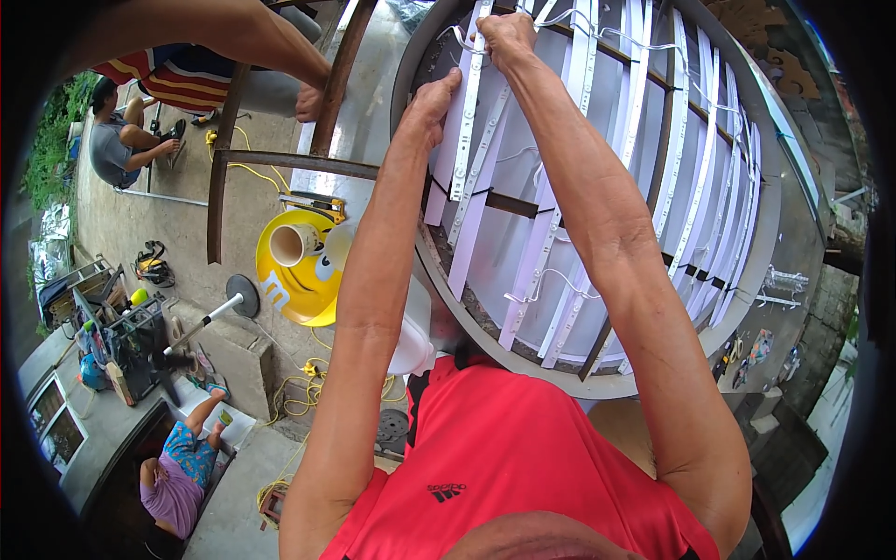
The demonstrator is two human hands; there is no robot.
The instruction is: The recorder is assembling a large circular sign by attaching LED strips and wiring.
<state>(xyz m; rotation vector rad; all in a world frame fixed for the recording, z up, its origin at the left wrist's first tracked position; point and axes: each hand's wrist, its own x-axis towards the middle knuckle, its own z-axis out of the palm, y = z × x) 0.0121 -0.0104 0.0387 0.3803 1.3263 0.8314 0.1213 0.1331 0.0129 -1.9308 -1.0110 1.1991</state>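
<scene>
A large round sign frame (417,245) with a grey rim fills the upper right. Rows of white LED light strips (581,98) run across dark metal crossbars inside it. My right hand (509,39) is closed at the upper end of a strip near the frame's left side. Lower down, my left hand (433,110) rests against the edge of this LED light strip (464,149). One digit points up along it, while the other fingers are mostly hidden. White wires (551,280) loop between the strips, and black ties (695,273) cross several of them.
A rusty metal frame (280,161) stands left of the sign, where another person's arm (271,42) reaches in. A yellow round panel (303,303) bears a cup (291,243). Yellow cord (301,403) trails on the floor. Two more people (117,140) sit farther left.
</scene>
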